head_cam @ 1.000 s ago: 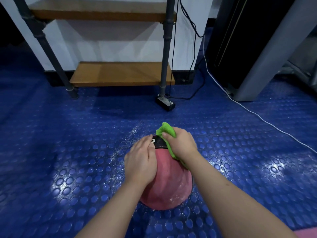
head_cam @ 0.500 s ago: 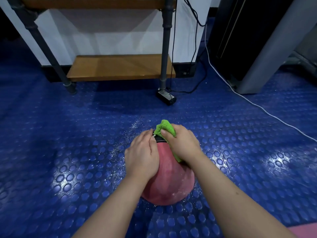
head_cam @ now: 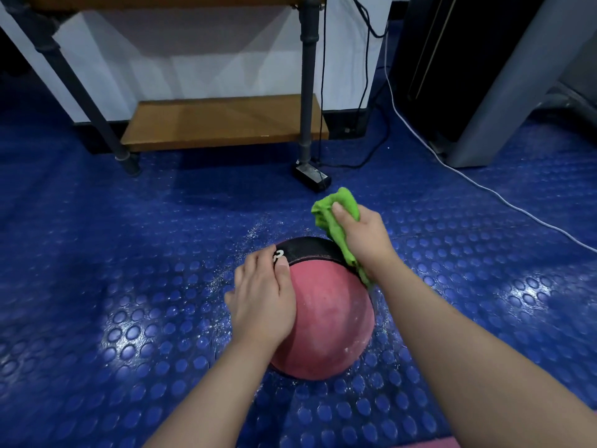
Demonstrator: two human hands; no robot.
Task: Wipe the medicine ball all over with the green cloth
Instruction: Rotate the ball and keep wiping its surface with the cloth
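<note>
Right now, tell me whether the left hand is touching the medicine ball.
Touching. The head view shows the left hand lying flat on the medicine ball, palm and fingers pressed against its left side with no gap visible.

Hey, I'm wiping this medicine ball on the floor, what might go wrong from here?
The medicine ball sits on the studded floor steadied only by your left hand, so it may roll. White dust on the floor could re-soil it. Your right hand bunches the green cloth at the far edge; the underside may get missed.
</note>
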